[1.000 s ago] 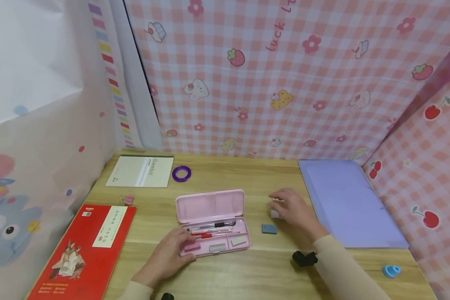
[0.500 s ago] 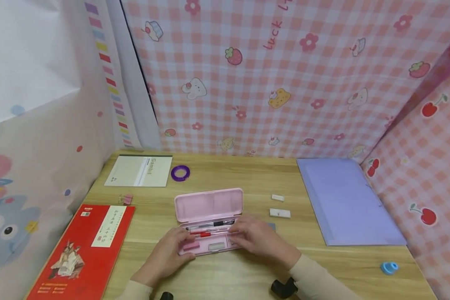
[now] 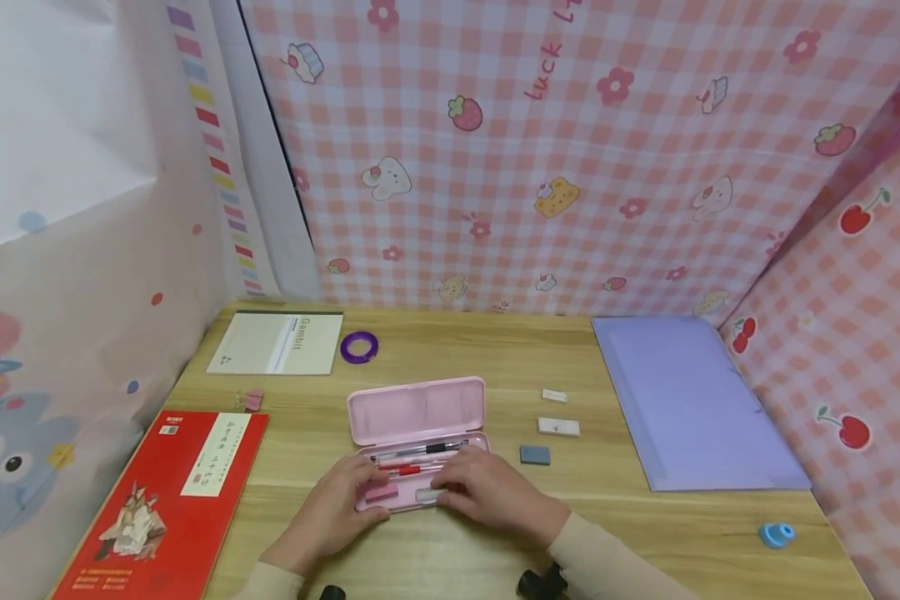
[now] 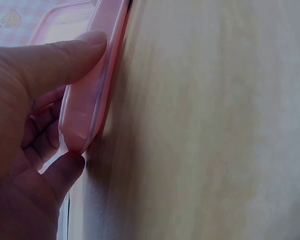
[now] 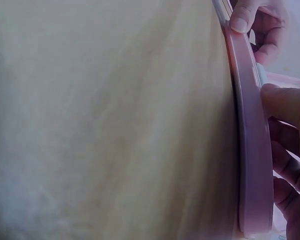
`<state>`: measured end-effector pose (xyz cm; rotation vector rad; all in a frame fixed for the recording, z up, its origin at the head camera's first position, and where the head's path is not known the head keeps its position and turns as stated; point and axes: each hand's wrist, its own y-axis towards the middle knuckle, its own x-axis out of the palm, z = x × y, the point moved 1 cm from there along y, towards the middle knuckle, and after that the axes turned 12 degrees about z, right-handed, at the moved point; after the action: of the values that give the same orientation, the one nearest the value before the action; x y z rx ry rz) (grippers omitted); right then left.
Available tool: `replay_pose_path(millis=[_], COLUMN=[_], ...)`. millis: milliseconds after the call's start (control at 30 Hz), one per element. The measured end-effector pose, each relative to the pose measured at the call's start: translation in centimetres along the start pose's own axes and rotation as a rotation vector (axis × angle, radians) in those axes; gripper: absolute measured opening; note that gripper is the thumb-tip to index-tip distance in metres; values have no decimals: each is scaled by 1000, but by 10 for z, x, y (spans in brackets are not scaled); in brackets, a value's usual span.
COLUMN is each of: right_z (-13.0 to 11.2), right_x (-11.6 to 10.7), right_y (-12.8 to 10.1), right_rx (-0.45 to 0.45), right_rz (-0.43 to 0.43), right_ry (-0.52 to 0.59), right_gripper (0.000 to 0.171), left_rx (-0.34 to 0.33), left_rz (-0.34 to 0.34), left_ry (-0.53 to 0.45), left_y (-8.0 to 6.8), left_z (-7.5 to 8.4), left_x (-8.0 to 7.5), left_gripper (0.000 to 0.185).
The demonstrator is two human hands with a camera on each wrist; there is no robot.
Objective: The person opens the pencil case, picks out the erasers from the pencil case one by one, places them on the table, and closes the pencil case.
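Plastic, thin-walled and light — the pink pencil case (image 3: 420,454) looks stiff enough to take by its long edges, though its smooth shell could slide on the wooden tabletop (image 3: 645,533), and the raised lid would likely flex if pulled. It lies open near the front middle of the tabletop, with pens and small erasers in its tray. The left hand (image 3: 330,512) has its grip on the near left corner, thumb along the rim. The right hand (image 3: 495,500) holds the front edge, fingers curled over the tray — what they touch inside is hidden. Both wrist views show only the case's side wall and blurred wood; the tray contents under the hands cannot be made out.
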<state>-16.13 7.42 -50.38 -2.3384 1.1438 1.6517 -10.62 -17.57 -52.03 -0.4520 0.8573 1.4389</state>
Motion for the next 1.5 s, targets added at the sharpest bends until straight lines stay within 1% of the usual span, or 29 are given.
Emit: replay_pose_path(millis=[233,333,633,867,1067,1200,1333,1433,1500], right_z=[4,6,6,3,5,9,20,32,39], right_x=[1,2,6,0,-14,-29,-43,-55,-63], right_y=[3,3,3,1,-6,-17,-34,-49,-60], right_rx=[33,35,13,20,17,61,103,111,131], right_rz=[-38,-43,-13,16,73,135,230,317,358], right_ry=[6,6,-27,-47,-33,-9,-16,-45,-61], right_gripper=[19,20,19,18,18,15,12,12,15], left_rx=[-2,-1,-3,-7,-10,-8,-1,30,49], left_rz=[-1,-4,-3,-3,0,-1,3,24,40], left_ry=[-9,-10,-12,-2,-1,0,-3,9,18], left_y=[0,0,0,0,-1,0,-1,-1,-1], left_z=[1,1,1,0,0,0,0,0,0], left_x=[-1,-1,-1,0,0,0,0,0,0], left_gripper=[39,39,38,39,40,40,40,39,39])
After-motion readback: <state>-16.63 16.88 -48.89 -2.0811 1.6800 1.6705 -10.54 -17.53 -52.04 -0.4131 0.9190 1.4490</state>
